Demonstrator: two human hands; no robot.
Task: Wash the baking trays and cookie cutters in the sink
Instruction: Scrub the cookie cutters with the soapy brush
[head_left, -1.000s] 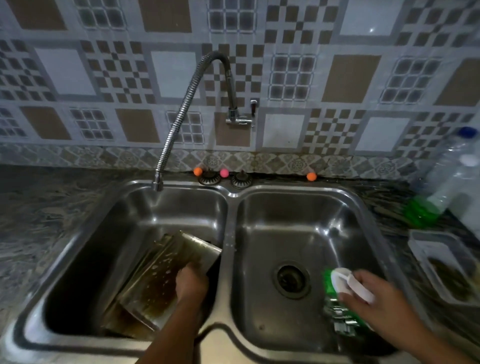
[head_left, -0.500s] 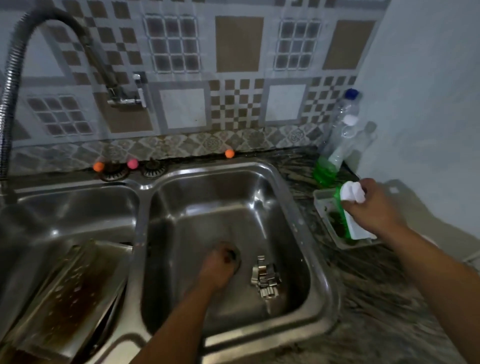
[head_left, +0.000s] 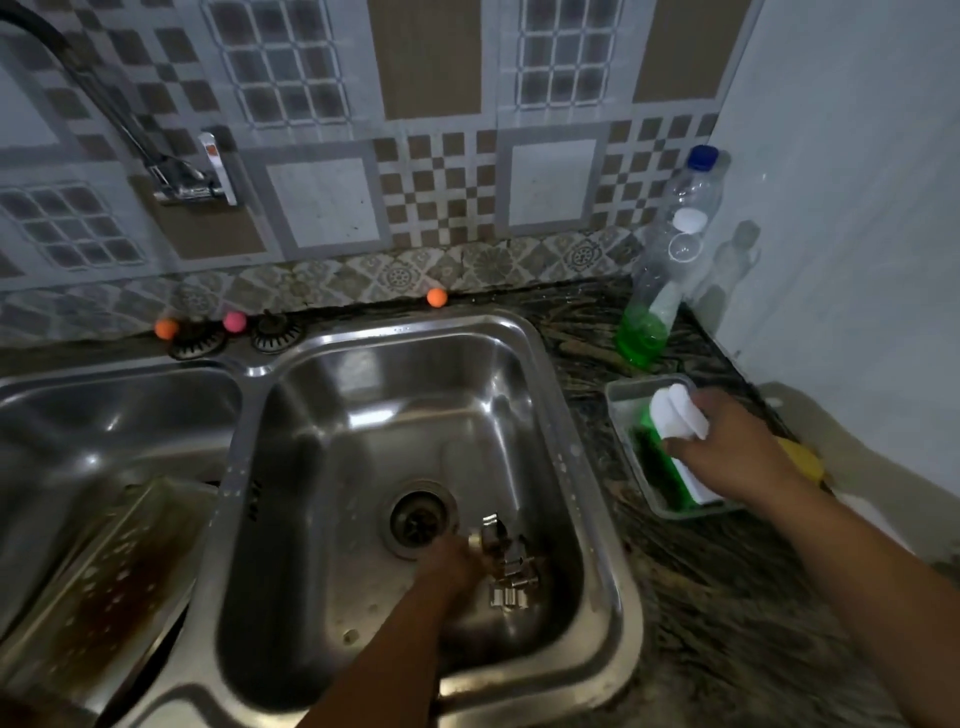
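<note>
1. Hard to make out: left hand (head_left: 451, 564) blurred low in the right basin (head_left: 524, 395) of the sink, beside the drain (head_left: 420, 517) and touching a heap of metal cookie cutters (head_left: 506, 564); state of its fingers impossible to tell, count of cutters likewise.
2. Cut off at the lower left edge: baking trays (head_left: 98, 587) leaning tilted in the left basin (head_left: 104, 410), stained brown and spotted with droplets; more than one apparently stacked, exact number unclear.
3. Partly hidden: a green scrubbing tool with a white handle (head_left: 675, 415), covered in part by the right hand (head_left: 737, 452), fingers (head_left: 680, 446) curled around the handle and pinching it; tool resting in a small grey tub (head_left: 621, 400) on the surface (head_left: 727, 597) near the right edge of the sink.
4. Half hidden behind the right hand: something yellow (head_left: 805, 457), kind not readable.
5. Cut off at the top left: the faucet (head_left: 171, 171), only its wall fitting and part of the neck in view.
6. Counted: two basins; two hands; two clear bottles (head_left: 675, 244) in the back right corner of the surface, overlapping, the front one holding green liquid, caps blue and white; three small balls along the back edge of the sink, two orange (head_left: 437, 297) and one pink (head_left: 235, 321); two round strainers (head_left: 272, 332) lying between the balls.
</note>
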